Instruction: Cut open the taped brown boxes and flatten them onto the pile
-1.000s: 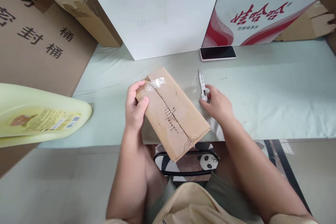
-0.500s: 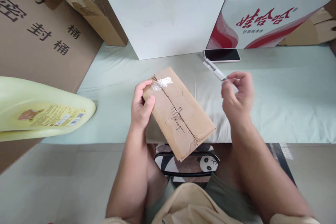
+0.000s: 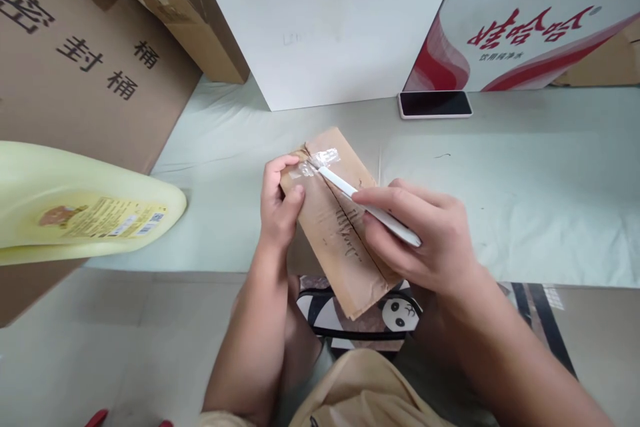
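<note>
A small brown cardboard box (image 3: 325, 227) tilts over the front edge of the cloth-covered surface. My left hand (image 3: 281, 203) grips its upper left corner, thumb on the top face and fingers round the edge. A seam runs lengthwise down the top, and a piece of clear tape (image 3: 327, 157) crosses it at the far end. My right hand (image 3: 425, 233) is closed on a white utility knife (image 3: 385, 217), index finger along its body. The knife's front end meets the seam beside the tape; whether the blade is out I cannot tell.
A phone (image 3: 436, 104) lies before a white box (image 3: 335, 40) and a red-and-white carton (image 3: 525, 27). To the left stand a yellow bottle (image 3: 90, 203), a large cardboard box (image 3: 115, 113) and a smaller open carton (image 3: 200, 20). A pale green cloth (image 3: 540, 193) covers the surface.
My right hand has swung left and down from near the phone, bringing the utility knife onto the box's taped seam. My left hand still holds the box.
</note>
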The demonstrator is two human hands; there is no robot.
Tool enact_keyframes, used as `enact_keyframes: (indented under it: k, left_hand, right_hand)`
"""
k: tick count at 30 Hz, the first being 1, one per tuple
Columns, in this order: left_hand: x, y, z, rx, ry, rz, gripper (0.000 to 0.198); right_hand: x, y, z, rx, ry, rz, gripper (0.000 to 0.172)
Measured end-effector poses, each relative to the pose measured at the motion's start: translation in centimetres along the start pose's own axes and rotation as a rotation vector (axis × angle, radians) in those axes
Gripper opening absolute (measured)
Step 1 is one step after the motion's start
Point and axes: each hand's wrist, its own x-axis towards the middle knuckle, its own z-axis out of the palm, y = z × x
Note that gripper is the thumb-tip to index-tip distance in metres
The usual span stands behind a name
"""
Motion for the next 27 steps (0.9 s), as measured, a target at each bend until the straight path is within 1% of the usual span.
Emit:
enact_keyframes:
  k: [2,5,8,12,15,20,23,27]
  left_hand:
    - [-0.06,0.17,0.08,-0.026,0.000,0.006,0.050]
    - [-0.19,0.27,0.22,-0.044,0.018,-0.016,0.051]
    - [-0.32,0.29,0.22,-0.054,0.001,-0.030,0.051]
    - [-0.39,0.40,0.01,-0.038,-0.024,0.005,0.046]
    - [-0.38,0.50,-0.12,-0.019,-0.042,-0.002,0.046]
    - [-0.40,0.67,-0.13,-0.031,-0.058,-0.018,0.046]
    - [-0.48,0.81,-0.10,-0.032,-0.059,-0.016,0.040]
    - [-0.54,0.90,0.00,-0.007,-0.051,-0.005,0.032]
  right_hand:
    - [0.02,0.11,-0.03,0.005,-0.017,0.015,0.017]
    - [-0.09,0.06,-0.03,-0.011,0.009,0.019,0.023]
    - [-0.22,0.02,0.00,-0.012,0.010,0.024,0.028]
    - [-0.21,-0.05,-0.09,-0.013,-0.033,0.019,0.026]
    - [-0.20,-0.19,-0.12,-0.040,-0.070,0.031,0.025]
    - [-0.43,-0.44,0.18,-0.126,-0.067,-0.035,0.024]
    - [-0.41,-0.53,0.34,-0.136,-0.048,-0.012,0.023]
    - [-0.20,-0.62,0.34,-0.143,-0.087,0.022,0.021]
